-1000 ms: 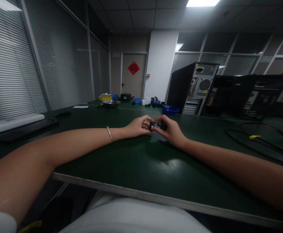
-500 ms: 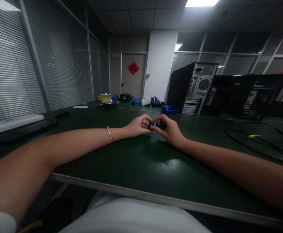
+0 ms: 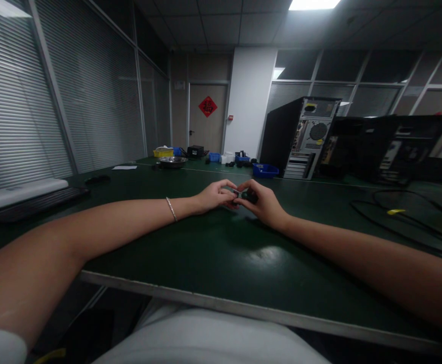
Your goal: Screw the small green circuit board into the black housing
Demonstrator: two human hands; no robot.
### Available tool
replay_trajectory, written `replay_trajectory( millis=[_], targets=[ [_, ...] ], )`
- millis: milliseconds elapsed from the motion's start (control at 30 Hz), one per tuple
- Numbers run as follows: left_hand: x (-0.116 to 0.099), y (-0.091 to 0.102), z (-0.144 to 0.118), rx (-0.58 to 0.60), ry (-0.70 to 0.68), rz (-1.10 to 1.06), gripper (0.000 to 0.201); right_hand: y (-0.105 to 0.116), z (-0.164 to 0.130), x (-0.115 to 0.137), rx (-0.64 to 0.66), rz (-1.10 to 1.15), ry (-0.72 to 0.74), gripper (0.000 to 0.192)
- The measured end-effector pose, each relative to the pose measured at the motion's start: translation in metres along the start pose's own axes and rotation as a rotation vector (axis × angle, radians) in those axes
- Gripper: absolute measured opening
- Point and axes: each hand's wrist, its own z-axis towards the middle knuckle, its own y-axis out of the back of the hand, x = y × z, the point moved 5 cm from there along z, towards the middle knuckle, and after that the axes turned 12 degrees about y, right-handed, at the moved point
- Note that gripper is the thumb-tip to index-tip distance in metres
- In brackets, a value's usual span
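A small dark part with a light metallic edge [image 3: 238, 194] sits between my two hands, just above the green tabletop [image 3: 206, 258]; its kind is too small to make out. My left hand [image 3: 215, 196], with a bracelet on the wrist, has its fingers closed around the part's left end. From the other side my right hand [image 3: 263, 202] pinches it between thumb and fingers. Both hands' fingertips nearly meet, and they hide much of the part.
A blue bin [image 3: 265, 171] and a computer tower [image 3: 300, 139] stand at the back right. Black cables [image 3: 414, 222] lie to the right. At left are a keyboard [image 3: 41, 203] and a white device [image 3: 24, 193]. Beyond are a metal bowl [image 3: 173, 162] and a yellow basket [image 3: 163, 152].
The fingers of my left hand have shifted slightly around the small dark part, and less of it shows. My right hand keeps its pinch in nearly the same place.
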Motion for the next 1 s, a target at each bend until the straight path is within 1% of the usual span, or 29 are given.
replay_trajectory(
  millis=[133,233,367,533,733,1000],
  targets=[
    [-0.001,0.002,0.0,-0.028,-0.02,0.011,0.033,0.002,0.001,0.004,0.008,0.029,0.018,0.024],
    [-0.003,0.003,-0.001,-0.05,-0.037,0.024,0.031,0.005,0.001,0.005,-0.044,0.017,0.023,0.022],
    [-0.006,0.005,-0.001,-0.08,-0.074,0.067,0.032,0.007,0.0,-0.003,-0.113,-0.002,-0.011,0.019],
    [-0.006,0.006,-0.001,-0.092,-0.088,0.117,0.029,0.007,-0.001,-0.01,-0.137,0.033,-0.062,0.017],
    [-0.009,0.004,-0.003,-0.094,-0.098,0.132,0.029,0.006,0.0,-0.012,-0.126,0.039,-0.101,0.016],
    [-0.003,0.01,0.003,-0.147,-0.06,0.141,0.027,0.0,-0.002,-0.021,-0.022,0.013,-0.181,0.023]
  ],
)
